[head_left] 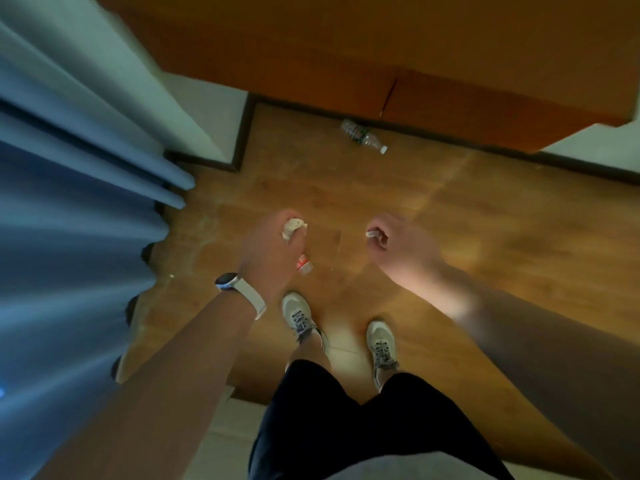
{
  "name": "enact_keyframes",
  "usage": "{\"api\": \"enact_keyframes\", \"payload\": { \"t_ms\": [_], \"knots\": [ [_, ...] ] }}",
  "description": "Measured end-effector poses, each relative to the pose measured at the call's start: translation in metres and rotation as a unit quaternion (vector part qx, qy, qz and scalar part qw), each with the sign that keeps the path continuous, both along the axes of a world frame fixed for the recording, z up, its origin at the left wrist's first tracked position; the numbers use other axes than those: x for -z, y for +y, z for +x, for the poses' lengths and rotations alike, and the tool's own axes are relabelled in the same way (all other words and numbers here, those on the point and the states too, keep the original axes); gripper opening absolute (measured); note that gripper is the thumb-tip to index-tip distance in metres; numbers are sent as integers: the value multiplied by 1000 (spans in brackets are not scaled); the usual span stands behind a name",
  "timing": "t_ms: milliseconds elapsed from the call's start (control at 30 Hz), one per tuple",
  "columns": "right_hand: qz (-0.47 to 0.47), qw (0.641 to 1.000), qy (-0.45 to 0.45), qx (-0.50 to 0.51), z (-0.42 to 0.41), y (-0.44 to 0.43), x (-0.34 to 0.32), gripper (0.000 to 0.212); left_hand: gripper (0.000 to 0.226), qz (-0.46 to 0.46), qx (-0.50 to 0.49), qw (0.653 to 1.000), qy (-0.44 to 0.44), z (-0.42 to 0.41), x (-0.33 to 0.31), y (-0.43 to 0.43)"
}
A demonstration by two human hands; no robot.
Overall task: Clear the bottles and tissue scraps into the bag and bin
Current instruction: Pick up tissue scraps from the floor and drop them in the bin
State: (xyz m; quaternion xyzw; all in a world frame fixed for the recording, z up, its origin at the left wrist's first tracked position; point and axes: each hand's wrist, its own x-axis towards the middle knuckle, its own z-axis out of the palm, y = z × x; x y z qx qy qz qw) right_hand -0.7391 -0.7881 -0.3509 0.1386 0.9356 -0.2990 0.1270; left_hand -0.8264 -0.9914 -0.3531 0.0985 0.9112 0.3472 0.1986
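Observation:
My left hand, with a watch on the wrist, is closed around a crumpled white tissue scrap at the fingertips. My right hand pinches a smaller white tissue scrap. A small bottle with a red label shows just below my left hand; I cannot tell whether it lies on the floor or is held. A clear plastic bottle with a green label lies on its side on the wooden floor near the base of the orange cabinet.
Blue curtains hang along the left. An orange wooden cabinet fills the far side, with a dark skirting along the wall. My feet in grey shoes stand on the wooden floor.

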Motion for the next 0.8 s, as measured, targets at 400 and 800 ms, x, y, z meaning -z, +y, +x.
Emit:
{"api": "enact_keyframes", "payload": {
  "t_ms": [400,800],
  "knots": [
    [15,985,110,132,-11,7,-119,3,8,92,114,988,53,-40,-112,50],
    [27,957,146,250,74,148,-191,10,12,102,227,960,128,10,-174,213]
  ]
}}
